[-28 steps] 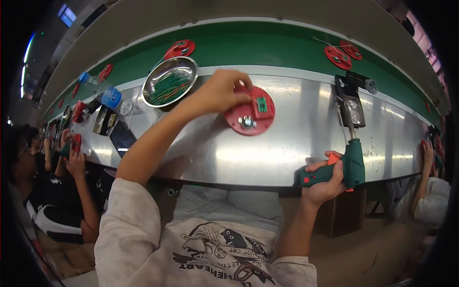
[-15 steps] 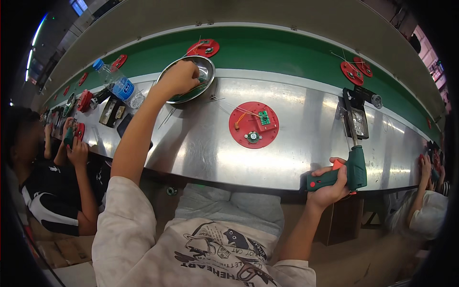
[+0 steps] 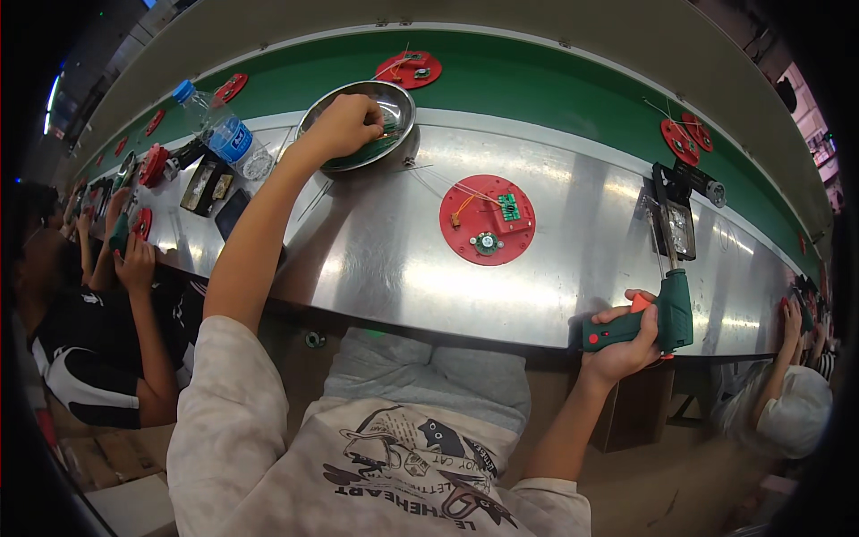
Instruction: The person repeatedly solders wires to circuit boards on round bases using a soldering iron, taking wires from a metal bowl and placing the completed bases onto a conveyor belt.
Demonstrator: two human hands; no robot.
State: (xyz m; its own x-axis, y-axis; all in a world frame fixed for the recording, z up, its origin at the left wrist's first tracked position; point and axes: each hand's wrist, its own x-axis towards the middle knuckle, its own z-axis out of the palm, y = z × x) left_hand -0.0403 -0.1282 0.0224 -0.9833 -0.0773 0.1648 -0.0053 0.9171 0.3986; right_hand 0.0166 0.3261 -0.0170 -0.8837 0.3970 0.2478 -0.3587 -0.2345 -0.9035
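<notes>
My left hand (image 3: pixel 343 125) reaches into a round metal bowl (image 3: pixel 399 106) at the back of the steel worktop, fingers curled over small green parts inside; what they pinch is hidden. My right hand (image 3: pixel 624 337) grips a green electric screwdriver (image 3: pixel 658 316) at the worktop's near edge, its bit pointing up. Between the hands lies a red round disc (image 3: pixel 488 219) carrying a small green circuit board, thin wires and a small round part.
A green conveyor belt (image 3: pixel 555 85) runs behind the worktop with more red discs (image 3: pixel 408 69) on it. A plastic water bottle (image 3: pixel 222 131) lies to the left, a black holder (image 3: pixel 673 219) to the right. Other people (image 3: pixel 98 295) work at both sides.
My left hand left the red disc, moved left and back, and now sits in the metal bowl. The right hand keeps holding the screwdriver at the edge.
</notes>
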